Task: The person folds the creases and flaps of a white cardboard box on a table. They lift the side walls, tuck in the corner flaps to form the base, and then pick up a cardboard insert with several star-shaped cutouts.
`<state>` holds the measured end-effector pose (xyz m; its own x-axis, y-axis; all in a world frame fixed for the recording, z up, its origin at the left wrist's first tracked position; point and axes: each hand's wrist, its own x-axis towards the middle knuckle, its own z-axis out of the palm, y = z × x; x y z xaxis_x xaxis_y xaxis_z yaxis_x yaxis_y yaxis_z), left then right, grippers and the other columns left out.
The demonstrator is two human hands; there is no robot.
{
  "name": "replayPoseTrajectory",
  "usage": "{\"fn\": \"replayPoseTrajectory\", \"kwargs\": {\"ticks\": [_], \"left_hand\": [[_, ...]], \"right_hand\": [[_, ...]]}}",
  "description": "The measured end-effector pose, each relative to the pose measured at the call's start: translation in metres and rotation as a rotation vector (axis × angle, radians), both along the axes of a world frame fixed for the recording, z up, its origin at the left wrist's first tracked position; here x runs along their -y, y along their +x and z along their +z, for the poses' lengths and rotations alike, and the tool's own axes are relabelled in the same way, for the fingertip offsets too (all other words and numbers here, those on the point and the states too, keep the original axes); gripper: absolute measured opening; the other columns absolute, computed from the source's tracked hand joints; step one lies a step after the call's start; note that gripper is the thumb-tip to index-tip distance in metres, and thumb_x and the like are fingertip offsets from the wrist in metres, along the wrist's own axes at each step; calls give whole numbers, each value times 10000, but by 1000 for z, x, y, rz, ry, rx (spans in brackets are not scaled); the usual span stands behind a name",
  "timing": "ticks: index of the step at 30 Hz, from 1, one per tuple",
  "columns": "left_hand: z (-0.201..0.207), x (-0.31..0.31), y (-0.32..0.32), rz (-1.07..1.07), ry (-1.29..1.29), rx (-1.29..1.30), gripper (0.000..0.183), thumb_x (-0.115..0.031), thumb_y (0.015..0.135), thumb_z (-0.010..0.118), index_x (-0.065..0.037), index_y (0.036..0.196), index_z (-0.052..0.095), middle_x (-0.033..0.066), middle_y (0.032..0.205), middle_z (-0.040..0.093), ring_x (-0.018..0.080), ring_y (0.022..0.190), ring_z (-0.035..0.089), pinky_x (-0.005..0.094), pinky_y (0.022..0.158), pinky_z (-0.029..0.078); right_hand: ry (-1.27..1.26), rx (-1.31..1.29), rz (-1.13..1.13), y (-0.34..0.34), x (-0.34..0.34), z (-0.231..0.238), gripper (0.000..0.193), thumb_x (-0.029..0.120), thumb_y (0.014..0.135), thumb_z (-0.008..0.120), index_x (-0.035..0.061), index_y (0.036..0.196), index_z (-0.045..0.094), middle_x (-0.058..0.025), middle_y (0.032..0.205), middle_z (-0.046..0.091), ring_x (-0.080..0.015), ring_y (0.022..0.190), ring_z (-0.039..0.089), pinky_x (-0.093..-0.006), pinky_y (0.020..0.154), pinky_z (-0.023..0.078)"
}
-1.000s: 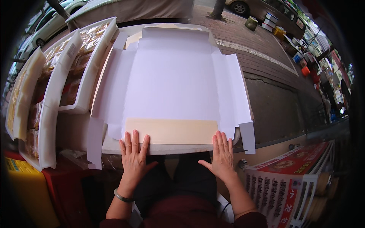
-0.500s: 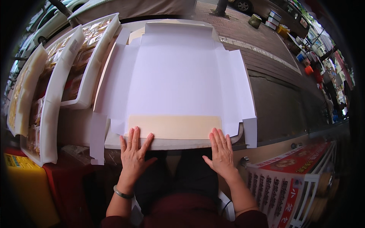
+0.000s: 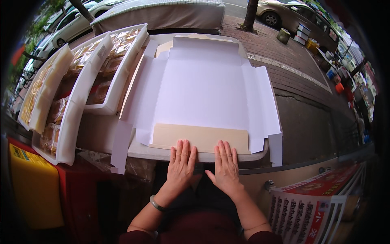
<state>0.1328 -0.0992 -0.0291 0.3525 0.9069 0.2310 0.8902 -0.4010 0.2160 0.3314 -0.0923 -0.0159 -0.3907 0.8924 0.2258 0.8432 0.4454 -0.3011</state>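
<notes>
A large flat cardboard box blank (image 3: pixel 205 87), white on its inner face, lies spread on the table. Its near flap (image 3: pixel 201 137) is folded inward and shows a cream outer side. My left hand (image 3: pixel 180 164) rests its outstretched fingertips on the near edge of this flap, left of its middle; a bracelet circles that wrist. A short way to the right, my right hand (image 3: pixel 226 164) lays its fingers flat on the same edge, thumb apart. Neither hand grips anything.
White plastic trays (image 3: pixel 83 97) of wrapped packets stand on the left of the table (image 3: pixel 174 156). Below them are a yellow box (image 3: pixel 34 183) and a red box (image 3: pixel 77 195). A printed red and white sign (image 3: pixel 313 199) stands at lower right. Brick paving and parked cars (image 3: pixel 302 20) lie beyond.
Both hands have come closer together along the flap's near edge, the left moving right and the right slightly left. The whole view has shifted, so the blank appears farther right.
</notes>
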Motion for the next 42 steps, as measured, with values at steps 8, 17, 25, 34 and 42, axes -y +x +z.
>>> {"fn": "replayPoseTrajectory", "kwargs": {"ticks": [8, 17, 25, 34, 42], "left_hand": [[-2, 4, -58, 264, -37, -87, 1218, -535, 602, 881, 3, 1540, 322, 218, 1612, 304, 364, 1526, 241, 607, 1219, 98], [50, -3, -83, 230, 207, 81, 1284, -370, 546, 957, -87, 1583, 255, 295, 1625, 176, 456, 1518, 190, 626, 1196, 197], [88, -44, -42, -10, 167, -153, 1009, -179, 671, 883, -155, 1541, 372, 105, 1313, 599, 294, 1290, 545, 617, 1169, 274], [54, -27, -44, -75, 229, -123, 211, -57, 791, 681, -82, 1000, 699, 18, 910, 685, 194, 768, 622, 317, 626, 455], [40, -20, -34, -123, 151, -60, 390, -46, 783, 620, -6, 1170, 654, 82, 1109, 633, 237, 1032, 632, 346, 822, 509]], "right_hand": [[35, 27, 16, 49, 3, -10, 1025, 264, 683, 907, 5, 1514, 367, -184, 1595, 350, -339, 1492, 318, -520, 1207, 251], [94, 114, -372, 111, 12, 36, 1105, 313, 702, 906, -8, 1544, 267, -244, 1615, 248, -420, 1516, 210, -595, 1216, 167], [256, 158, 39, 40, -31, 91, 710, 104, 738, 829, 62, 1393, 557, -141, 1302, 589, -337, 1250, 550, -528, 1044, 433], [421, 49, 120, 47, -29, 32, 320, -11, 737, 665, 36, 1048, 725, -33, 737, 575, -202, 652, 525, -336, 531, 425], [330, 105, 71, 32, -14, 15, 326, 38, 827, 648, -10, 1149, 669, -102, 1145, 653, -238, 1032, 625, -358, 822, 478]]}}
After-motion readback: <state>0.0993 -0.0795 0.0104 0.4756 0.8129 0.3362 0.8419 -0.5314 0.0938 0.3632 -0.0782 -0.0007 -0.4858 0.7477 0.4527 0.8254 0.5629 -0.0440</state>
